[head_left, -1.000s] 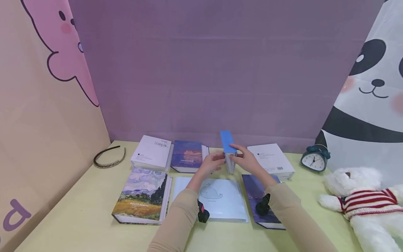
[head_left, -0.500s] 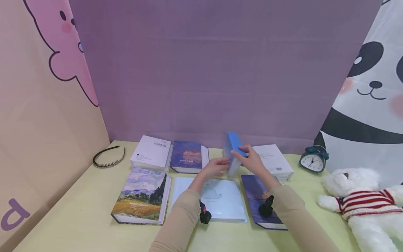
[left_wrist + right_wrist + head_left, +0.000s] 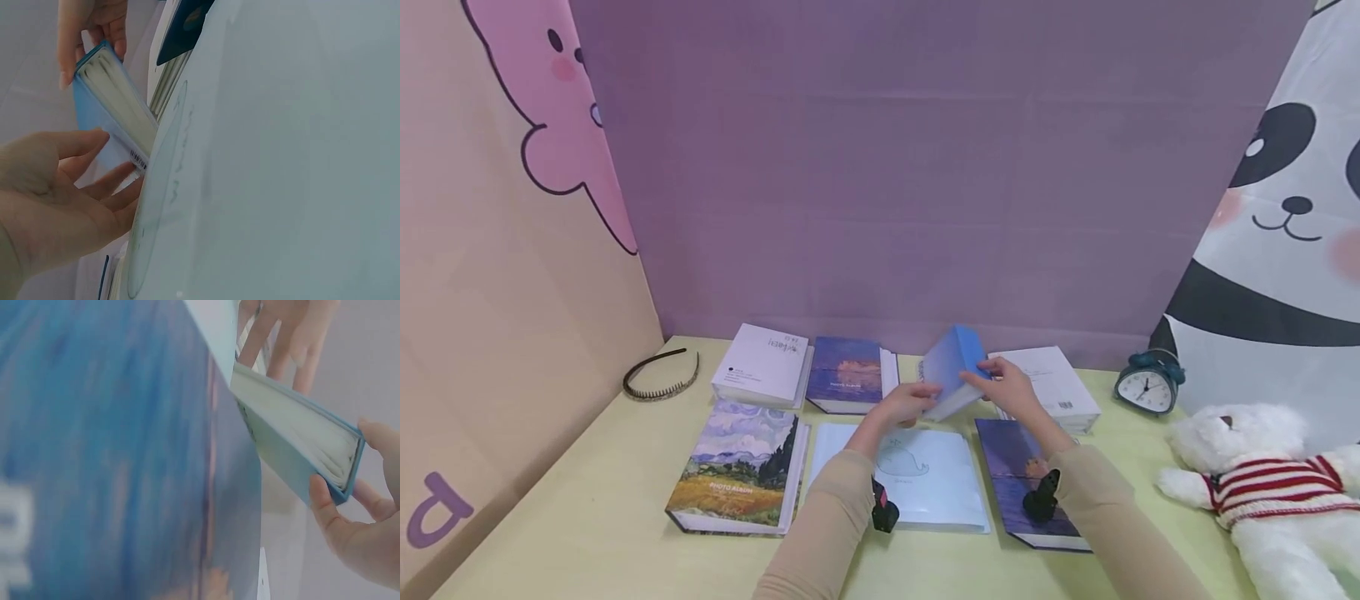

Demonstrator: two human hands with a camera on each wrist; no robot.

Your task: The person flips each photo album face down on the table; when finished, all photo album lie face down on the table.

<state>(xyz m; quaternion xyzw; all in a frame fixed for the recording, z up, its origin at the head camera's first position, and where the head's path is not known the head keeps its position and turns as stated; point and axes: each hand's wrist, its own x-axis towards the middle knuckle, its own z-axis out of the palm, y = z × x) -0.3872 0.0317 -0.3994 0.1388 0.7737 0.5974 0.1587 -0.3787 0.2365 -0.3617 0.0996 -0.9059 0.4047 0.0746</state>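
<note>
A blue photo album (image 3: 951,371) is tilted on the far side of the table, its spine up and to the right. My right hand (image 3: 1009,388) pinches it at the spine end, thumb on one cover and fingers on the other, as the right wrist view shows around the album (image 3: 300,425). Loosely spread, the fingers of my left hand (image 3: 904,406) are right at the album's opposite, lower edge; a barcode shows there in the left wrist view. Below both hands lies a pale blue whale album (image 3: 932,483).
Left lie a landscape photo album (image 3: 737,467), a white album (image 3: 762,362) and a purple-blue album (image 3: 846,371). Right are another white album (image 3: 1052,383), a dark blue album (image 3: 1022,483), an alarm clock (image 3: 1146,387) and a teddy bear (image 3: 1262,483). A headband (image 3: 658,387) lies far left.
The blue album has turned from standing spine-on to leaning over, its cover swinging into view. My right hand has moved slightly right with it; my left hand lost contact, then came back to its lower edge.
</note>
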